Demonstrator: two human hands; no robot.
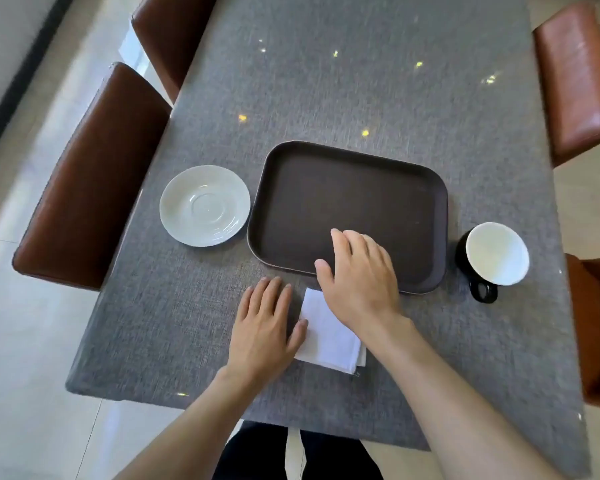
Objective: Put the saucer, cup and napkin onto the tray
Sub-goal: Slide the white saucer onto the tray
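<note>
Neither hand grips anything: left hand [262, 327] flat, fingers spread, palm down on the cloth, thumb touching the left edge of the napkin [328, 336]; right hand [359, 275] open, palm down, over the napkin's far right corner and the tray's near rim, fingers reaching over the tray floor. Can't tell if it touches either

Napkin: white, folded square, layered edges showing at its near right corner, flat near the table's near edge, just in front of the tray [347, 188]

Tray: dark brown, rounded rectangle, low raised rim, nothing on it, sits mid-table slightly skewed

Saucer [205, 206]: white, round, ringed centre well, just left of the tray, small gap between them

Cup [492, 259]: black outside, white inside, handle toward the near side, just right of the tray's near right corner, apart from it

Table [378, 81]: grey woven cloth, far half bare. Brown leather chairs [90, 178] along both long sides

No readable writing or labels anywhere
</note>
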